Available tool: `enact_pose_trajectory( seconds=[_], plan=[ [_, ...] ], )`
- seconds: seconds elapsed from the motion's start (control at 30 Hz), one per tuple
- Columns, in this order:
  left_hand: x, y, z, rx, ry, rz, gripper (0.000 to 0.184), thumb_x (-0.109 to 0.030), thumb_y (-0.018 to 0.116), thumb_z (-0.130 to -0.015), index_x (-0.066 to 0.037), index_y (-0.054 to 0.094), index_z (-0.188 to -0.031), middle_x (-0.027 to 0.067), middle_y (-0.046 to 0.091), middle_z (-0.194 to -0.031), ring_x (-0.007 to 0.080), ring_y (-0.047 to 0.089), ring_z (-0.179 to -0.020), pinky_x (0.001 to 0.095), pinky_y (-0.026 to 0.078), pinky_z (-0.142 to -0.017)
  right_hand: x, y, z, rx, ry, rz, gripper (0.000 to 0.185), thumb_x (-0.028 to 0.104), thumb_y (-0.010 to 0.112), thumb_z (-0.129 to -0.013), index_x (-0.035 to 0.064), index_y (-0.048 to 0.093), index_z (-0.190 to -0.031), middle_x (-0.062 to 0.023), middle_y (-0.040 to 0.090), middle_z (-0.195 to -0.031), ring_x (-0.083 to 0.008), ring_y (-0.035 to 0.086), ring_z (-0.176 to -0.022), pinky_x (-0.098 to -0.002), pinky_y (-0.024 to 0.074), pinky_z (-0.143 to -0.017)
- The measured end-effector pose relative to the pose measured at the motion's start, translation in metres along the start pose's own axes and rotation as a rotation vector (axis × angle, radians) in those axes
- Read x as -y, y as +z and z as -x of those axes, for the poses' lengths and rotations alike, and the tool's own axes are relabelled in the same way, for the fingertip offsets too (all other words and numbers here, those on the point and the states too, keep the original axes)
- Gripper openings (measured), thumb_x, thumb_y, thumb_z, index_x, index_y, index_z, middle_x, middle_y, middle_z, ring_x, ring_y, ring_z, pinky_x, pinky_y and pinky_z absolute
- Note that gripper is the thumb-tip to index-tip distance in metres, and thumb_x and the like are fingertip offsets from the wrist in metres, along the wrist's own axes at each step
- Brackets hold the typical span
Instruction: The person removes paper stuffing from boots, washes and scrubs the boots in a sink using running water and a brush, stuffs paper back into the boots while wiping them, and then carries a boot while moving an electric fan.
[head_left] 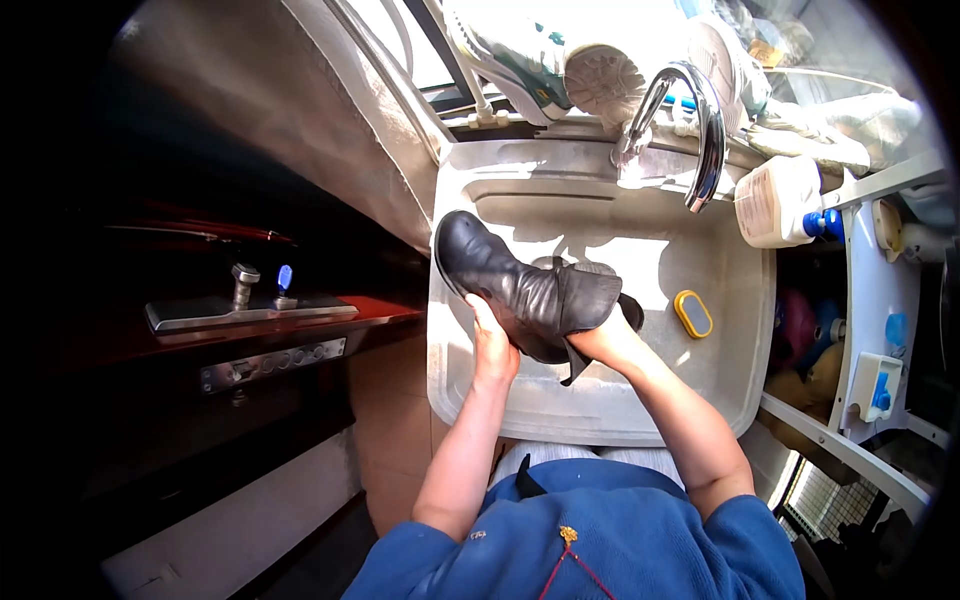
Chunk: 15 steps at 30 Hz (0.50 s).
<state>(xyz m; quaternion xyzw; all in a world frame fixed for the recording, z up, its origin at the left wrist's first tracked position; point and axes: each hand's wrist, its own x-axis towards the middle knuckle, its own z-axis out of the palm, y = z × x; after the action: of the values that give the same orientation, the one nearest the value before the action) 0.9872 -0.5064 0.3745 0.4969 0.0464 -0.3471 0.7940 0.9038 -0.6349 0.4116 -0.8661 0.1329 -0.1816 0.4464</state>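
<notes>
A black leather boot (505,280) is held over the white sink (600,422), its toe pointing to the upper left. My left hand (492,340) supports it from below, thumb against the sole edge near the toe. At the shaft's open end, my right hand (608,338) grips the boot, its fingers hidden by the leather. Part of another dark item, perhaps a second boot, shows under and behind the shaft. A yellow oval brush or sponge (692,314) with a grey centre lies on the sink floor to the right.
A chrome faucet (712,140) arches over the sink's back edge. Sneakers (605,80) stand behind it. A pump bottle (775,203) sits at the right rim beside a white shelf rack (850,455). Left are a grey cover (330,100) and a dark red door with a handle (243,290).
</notes>
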Motion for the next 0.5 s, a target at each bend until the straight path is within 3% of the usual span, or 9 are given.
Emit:
enact_pose_trajectory(
  seconds=[0.07, 0.17, 0.23, 0.27, 0.33, 0.4, 0.43, 0.5],
  plan=[
    [0.001, -0.001, 0.006, -0.005, 0.007, -0.018, 0.069, -0.059, 0.025, -0.095, -0.008, 0.028, -0.142, 0.0067, 0.040, -0.140, 0.0220, 0.040, -0.128, 0.0372, 0.031, -0.108, -0.013, 0.014, -0.002, -0.033, -0.106, 0.128, 0.015, 0.015, 0.062, -0.074, 0.0009, 0.061, -0.080, -0.0167, 0.062, -0.076, -0.0343, 0.062, -0.073, -0.0411, 0.0489, -0.066],
    [0.017, -0.021, 0.003, 0.035, 0.123, -0.167, 0.066, -0.054, 0.030, -0.097, 0.001, 0.038, -0.133, 0.0103, 0.050, -0.130, 0.0208, 0.049, -0.119, 0.0350, 0.038, -0.102, -0.016, 0.018, -0.009, 0.044, -0.101, 0.287, 0.018, 0.018, 0.061, -0.075, 0.0009, 0.061, -0.079, -0.0162, 0.061, -0.073, -0.0330, 0.061, -0.069, -0.0413, 0.0487, -0.062],
    [0.020, -0.034, 0.004, 0.041, 0.140, -0.312, 0.066, -0.053, 0.031, -0.097, 0.003, 0.039, -0.132, 0.0112, 0.050, -0.129, 0.0214, 0.049, -0.118, 0.0352, 0.038, -0.101, -0.027, 0.031, -0.005, 0.093, 0.044, 0.252, 0.017, 0.019, 0.061, -0.076, 0.0021, 0.061, -0.078, -0.0151, 0.060, -0.070, -0.0317, 0.061, -0.066, -0.0414, 0.0485, -0.059],
    [0.018, -0.033, 0.004, 0.064, 0.152, -0.347, 0.066, -0.053, 0.031, -0.097, 0.003, 0.038, -0.133, 0.0114, 0.049, -0.130, 0.0219, 0.049, -0.119, 0.0355, 0.038, -0.101, -0.039, 0.033, -0.001, 0.084, -0.089, 0.399, 0.018, 0.019, 0.060, -0.078, 0.0021, 0.061, -0.081, -0.0147, 0.061, -0.073, -0.0310, 0.061, -0.067, -0.0404, 0.0490, -0.061],
    [0.011, -0.019, 0.007, 0.089, 0.198, -0.221, 0.067, -0.053, 0.031, -0.097, 0.003, 0.037, -0.133, 0.0116, 0.048, -0.131, 0.0226, 0.048, -0.119, 0.0362, 0.038, -0.102, -0.034, 0.029, 0.005, -0.020, -0.144, 0.228, 0.016, 0.017, 0.061, -0.078, 0.0023, 0.062, -0.085, -0.0144, 0.062, -0.078, -0.0309, 0.061, -0.069, -0.0394, 0.0490, -0.062],
    [0.004, -0.019, -0.002, -0.008, 0.172, -0.234, 0.064, -0.051, 0.032, -0.098, 0.000, 0.034, -0.136, 0.0108, 0.046, -0.133, 0.0234, 0.048, -0.120, 0.0370, 0.038, -0.102, -0.035, 0.041, 0.018, -0.312, -0.151, -0.050, 0.014, 0.012, 0.064, -0.075, 0.0023, 0.063, -0.085, -0.0125, 0.062, -0.077, -0.0301, 0.061, -0.070, -0.0391, 0.0485, -0.063],
    [-0.002, -0.019, -0.011, -0.076, 0.141, -0.149, 0.063, -0.051, 0.032, -0.098, -0.001, 0.034, -0.136, 0.0106, 0.046, -0.133, 0.0236, 0.048, -0.119, 0.0369, 0.038, -0.102, -0.019, 0.032, 0.013, -0.328, -0.092, -0.101, 0.014, 0.010, 0.069, -0.071, 0.0026, 0.064, -0.082, -0.0112, 0.064, -0.072, -0.0309, 0.062, -0.067, -0.0388, 0.0486, -0.062],
    [-0.008, -0.034, -0.021, -0.177, 0.099, -0.071, 0.062, -0.051, 0.033, -0.098, -0.002, 0.036, -0.135, 0.0097, 0.049, -0.130, 0.0237, 0.050, -0.117, 0.0364, 0.040, -0.100, -0.002, -0.010, 0.023, -0.067, 0.228, -0.326, 0.017, 0.014, 0.072, -0.072, 0.0017, 0.064, -0.080, -0.0065, 0.058, -0.060, -0.0153, 0.055, -0.055, -0.0295, 0.0455, -0.056]
  ],
)
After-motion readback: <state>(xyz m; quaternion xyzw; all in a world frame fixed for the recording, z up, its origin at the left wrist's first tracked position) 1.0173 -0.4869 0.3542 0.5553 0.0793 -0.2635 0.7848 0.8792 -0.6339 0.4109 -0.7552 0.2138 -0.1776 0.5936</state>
